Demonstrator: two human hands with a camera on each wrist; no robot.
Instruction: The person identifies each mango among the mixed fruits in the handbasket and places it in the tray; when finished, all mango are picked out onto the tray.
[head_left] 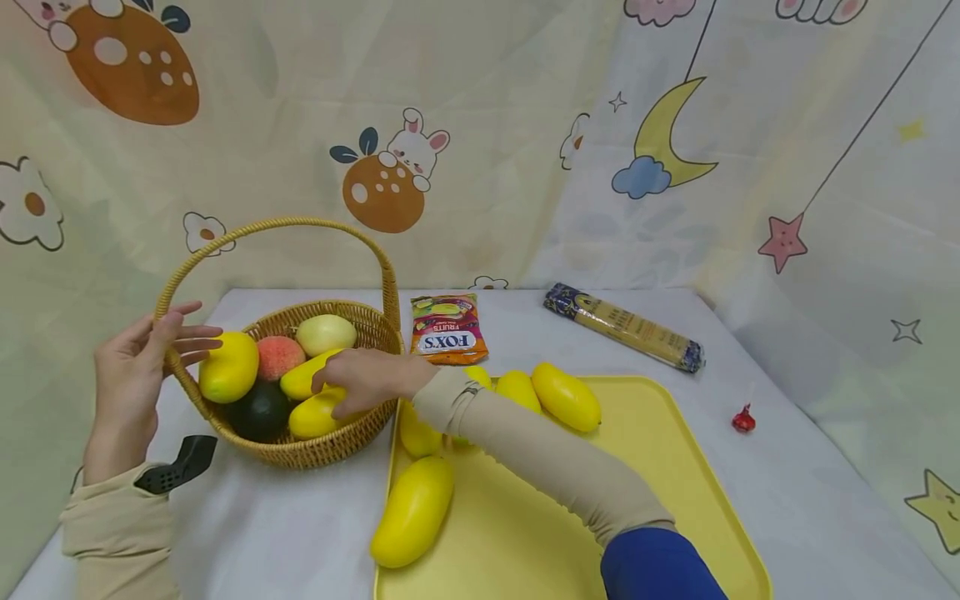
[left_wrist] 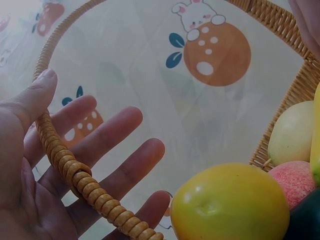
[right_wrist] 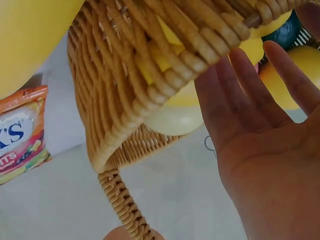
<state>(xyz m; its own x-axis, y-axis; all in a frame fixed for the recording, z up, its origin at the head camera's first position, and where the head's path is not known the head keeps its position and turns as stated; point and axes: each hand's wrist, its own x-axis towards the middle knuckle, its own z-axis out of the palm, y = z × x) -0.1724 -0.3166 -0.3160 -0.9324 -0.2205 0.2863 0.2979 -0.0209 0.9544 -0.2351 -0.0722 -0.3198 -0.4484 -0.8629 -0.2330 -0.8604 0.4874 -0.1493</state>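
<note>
A wicker basket (head_left: 315,454) holds yellow mangoes (head_left: 316,414), a round yellow fruit (head_left: 228,367), a peach (head_left: 279,357), a pale green fruit (head_left: 326,335) and a dark green avocado (head_left: 258,410). My left hand (head_left: 138,358) is at the left of the basket's arched handle (head_left: 273,223); in the left wrist view the handle crosses the palm, fingers spread. My right hand (head_left: 371,379) reaches over the basket's right rim and touches the mangoes. The right wrist view shows its fingers (right_wrist: 255,90) extended, the tips partly hidden by fruit and rim.
A yellow tray (head_left: 540,533) at front right bears more mangoes (head_left: 414,510), partly hidden by the right sleeve. Behind it lie a Fox's candy bag (head_left: 448,329) and a long noodle packet (head_left: 624,327). A small red wrapped candy (head_left: 744,419) lies at the right.
</note>
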